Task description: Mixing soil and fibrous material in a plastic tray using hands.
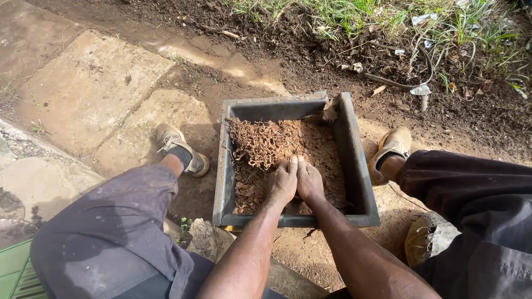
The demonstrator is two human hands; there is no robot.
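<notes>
Fingers together and flat, your left hand (281, 182) and right hand (308, 180) press side by side on the brown soil (277, 147) inside the grey tray (354, 160), seemingly to pack it level, gripping nothing.

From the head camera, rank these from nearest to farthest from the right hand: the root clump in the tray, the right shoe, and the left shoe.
1. Root clump: in the tray's far part, just ahead of the right hand.
2. Right shoe: outside the tray, to the right.
3. Left shoe: outside the tray, on the left, past the left hand.
</notes>
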